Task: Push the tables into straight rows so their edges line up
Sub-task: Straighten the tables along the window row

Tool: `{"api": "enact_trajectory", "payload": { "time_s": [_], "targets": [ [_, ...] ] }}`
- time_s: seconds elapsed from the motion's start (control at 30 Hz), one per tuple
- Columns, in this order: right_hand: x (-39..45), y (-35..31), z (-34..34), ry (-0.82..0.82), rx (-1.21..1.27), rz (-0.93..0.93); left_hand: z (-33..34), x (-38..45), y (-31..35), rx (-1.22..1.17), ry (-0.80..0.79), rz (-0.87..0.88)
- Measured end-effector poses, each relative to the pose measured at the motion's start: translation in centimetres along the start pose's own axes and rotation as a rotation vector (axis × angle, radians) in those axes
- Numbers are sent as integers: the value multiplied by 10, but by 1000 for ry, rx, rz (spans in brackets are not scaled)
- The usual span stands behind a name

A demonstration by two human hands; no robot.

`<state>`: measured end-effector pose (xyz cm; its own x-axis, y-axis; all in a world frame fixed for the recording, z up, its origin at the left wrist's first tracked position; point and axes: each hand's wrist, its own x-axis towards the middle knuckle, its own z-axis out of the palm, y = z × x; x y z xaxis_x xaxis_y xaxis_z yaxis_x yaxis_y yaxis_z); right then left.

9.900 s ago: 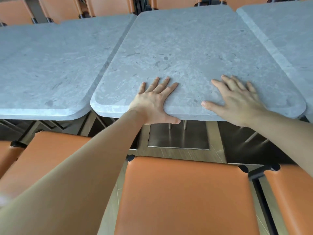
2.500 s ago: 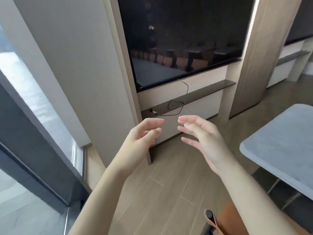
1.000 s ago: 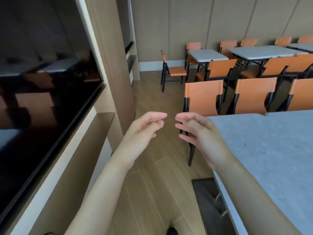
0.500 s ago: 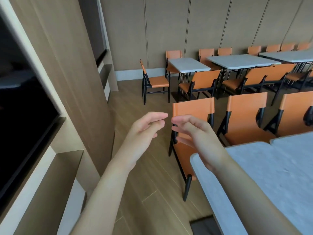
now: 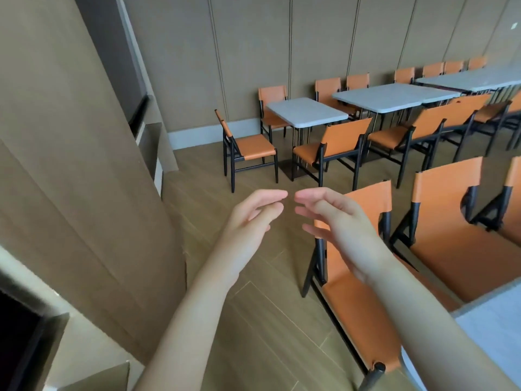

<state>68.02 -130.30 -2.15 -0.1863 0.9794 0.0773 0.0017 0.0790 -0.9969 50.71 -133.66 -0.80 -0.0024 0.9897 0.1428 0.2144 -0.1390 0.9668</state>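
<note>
A small grey-topped table stands apart at the far wall, with a gap between it and a longer grey table to its right. More grey tables run on at the far right. A corner of the near grey table shows at the lower right edge. My left hand and my right hand hover in mid-air over the floor, fingers relaxed, fingertips almost meeting. Neither hand holds or touches anything.
Orange chairs with black frames surround the tables: one left of the small table, one in front of it, a near one under my right arm. A wooden wall panel fills the left. Wood floor lies between.
My view has swung from the tabletop I pressed, past the wall screen, to the far row of tables. The near table has slid toward the lower right. Both hands stay raised and empty.
</note>
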Motion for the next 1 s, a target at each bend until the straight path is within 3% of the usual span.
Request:
{"api": "enact_trajectory", "payload": {
  "time_s": [0.4, 0.6, 0.77, 1.0],
  "targets": [
    [162, 17, -51, 390, -29, 28, 12, 233, -52, -93, -340, -8],
    [289, 27, -96, 520, -50, 6, 28, 386, -54, -39, -438, 46],
    [393, 20, -133, 619, -23, -39, 56, 510, -36, 13, -530, 133],
    [470, 36, -183, 756, -74, 26, 132, 619, -51, -55, -758, 172]
  ]
}}
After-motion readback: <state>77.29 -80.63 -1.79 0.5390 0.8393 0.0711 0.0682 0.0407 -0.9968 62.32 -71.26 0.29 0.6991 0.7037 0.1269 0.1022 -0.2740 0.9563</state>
